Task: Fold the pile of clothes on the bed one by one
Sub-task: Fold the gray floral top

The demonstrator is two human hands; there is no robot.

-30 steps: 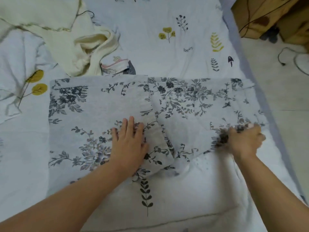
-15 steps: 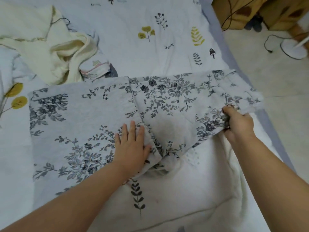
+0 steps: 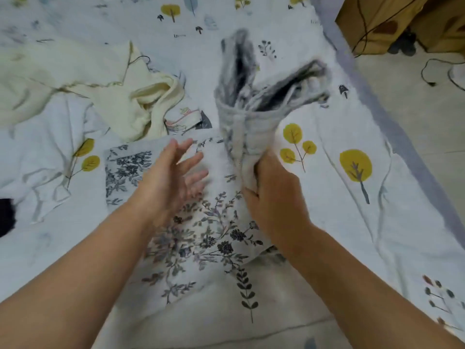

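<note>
A grey garment with a dark floral print (image 3: 206, 235) lies on the bed in front of me. My right hand (image 3: 271, 197) grips its right half, which stands bunched and blurred up above the bed (image 3: 249, 104). My left hand (image 3: 171, 180) hovers just over the garment's left part with fingers spread, holding nothing. A cream garment (image 3: 105, 91) lies crumpled at the back left, with a small pink-trimmed piece (image 3: 183, 119) beside it.
The bed sheet (image 3: 352, 197) is white with yellow trees and leaf prints. The bed's edge (image 3: 392, 137) runs along the right, with floor, cables and a brown cabinet (image 3: 392, 23) beyond. A dark item (image 3: 6, 217) shows at the far left.
My right hand has swung the garment's right half up and leftward off the bed. My left hand has lifted from pressing the garment and spread its fingers.
</note>
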